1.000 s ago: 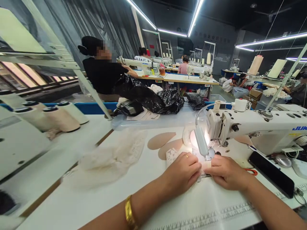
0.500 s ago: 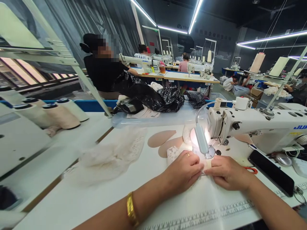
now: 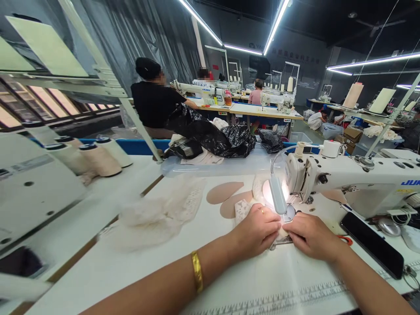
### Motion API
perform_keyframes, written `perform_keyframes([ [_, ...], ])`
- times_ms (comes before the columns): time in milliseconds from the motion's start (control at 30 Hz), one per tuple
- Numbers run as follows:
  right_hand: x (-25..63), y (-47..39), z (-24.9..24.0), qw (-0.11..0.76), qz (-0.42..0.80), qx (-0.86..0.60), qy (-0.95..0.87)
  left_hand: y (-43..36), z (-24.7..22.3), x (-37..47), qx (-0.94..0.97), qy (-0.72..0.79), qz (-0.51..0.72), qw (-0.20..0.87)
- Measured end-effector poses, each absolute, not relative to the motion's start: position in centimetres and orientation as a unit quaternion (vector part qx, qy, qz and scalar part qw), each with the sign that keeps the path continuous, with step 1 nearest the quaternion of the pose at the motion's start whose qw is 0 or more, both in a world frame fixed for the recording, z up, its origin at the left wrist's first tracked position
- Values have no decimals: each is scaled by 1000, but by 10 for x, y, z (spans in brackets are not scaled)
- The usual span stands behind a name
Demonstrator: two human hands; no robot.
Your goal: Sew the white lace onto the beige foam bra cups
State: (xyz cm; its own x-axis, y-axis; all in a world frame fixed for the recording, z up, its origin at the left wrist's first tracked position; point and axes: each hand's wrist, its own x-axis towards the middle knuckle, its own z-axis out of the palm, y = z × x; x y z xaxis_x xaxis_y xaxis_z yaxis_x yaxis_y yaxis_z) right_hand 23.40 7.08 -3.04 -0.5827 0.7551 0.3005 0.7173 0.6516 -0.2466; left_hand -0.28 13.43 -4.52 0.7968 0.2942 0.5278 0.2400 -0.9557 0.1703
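Observation:
My left hand (image 3: 257, 229) and my right hand (image 3: 310, 234) come together just in front of the needle area of a white sewing machine (image 3: 357, 175). Fingers of both hands are pinched on a small piece of pale fabric (image 3: 281, 238), mostly covered by them. White lace (image 3: 242, 210) shows beside my left fingers and runs back under the lit lamp (image 3: 278, 194). The needle itself is hidden behind this lamp. Left of the lace lie beige oval pads (image 3: 225, 192).
Sheer cream lace cloth (image 3: 160, 214) lies on the table's left side. Right of my hand are orange-handled scissors (image 3: 346, 240) and a black phone (image 3: 372, 245). Thread cones (image 3: 100, 159) stand far left. A ruler strip (image 3: 278, 299) runs along the front. A co-worker (image 3: 154, 96) sits ahead.
Both hands have closed in toward each other, and my right fingers sit nearer the needle area. The whole view has shifted slightly, moving the background right and down.

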Motion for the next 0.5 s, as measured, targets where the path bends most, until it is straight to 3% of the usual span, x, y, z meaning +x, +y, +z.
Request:
perform_keyframes([
  [500,240,84,-47,235,20,-468,-852,162,-39,9,950,171,261,28],
])
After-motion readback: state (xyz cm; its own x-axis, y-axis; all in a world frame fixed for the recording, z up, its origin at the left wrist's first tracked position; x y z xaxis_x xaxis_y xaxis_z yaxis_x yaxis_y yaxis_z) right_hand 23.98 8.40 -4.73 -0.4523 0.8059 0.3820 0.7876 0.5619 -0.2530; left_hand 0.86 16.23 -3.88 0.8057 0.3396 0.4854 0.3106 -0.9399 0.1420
